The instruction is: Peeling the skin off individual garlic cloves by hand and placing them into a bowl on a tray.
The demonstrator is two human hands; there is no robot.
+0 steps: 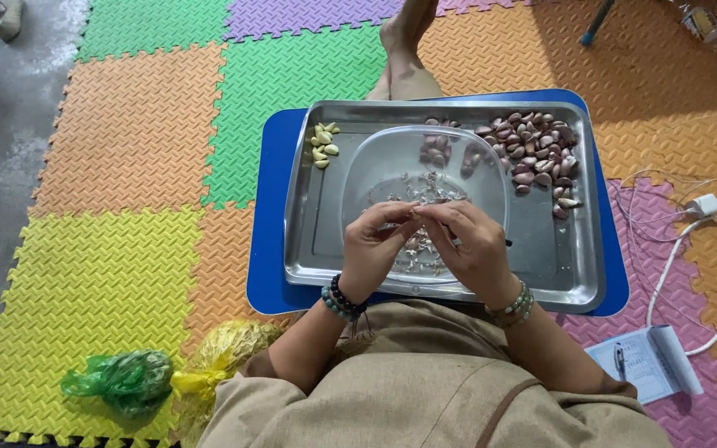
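Both hands meet over a clear plastic bowl [375, 158] that stands in a steel tray [450, 292]. My left hand [373, 246] and my right hand [472, 246] pinch a small garlic clove [415, 213] between their fingertips. Bits of papery skin [412, 192] lie in the bowl beneath them. A heap of unpeeled purplish cloves [534, 149] sits in the tray's far right corner. A few peeled pale cloves [324, 143] lie at its far left. The tray rests on a blue board [269, 249].
Coloured foam mats [126, 141] cover the floor. A green bag [122, 380] and a yellow bag [224, 348] lie near left. A notepad with a pen [642, 361] and white cables with a plug [701, 207] lie at right. My foot [404, 50] stretches beyond the tray.
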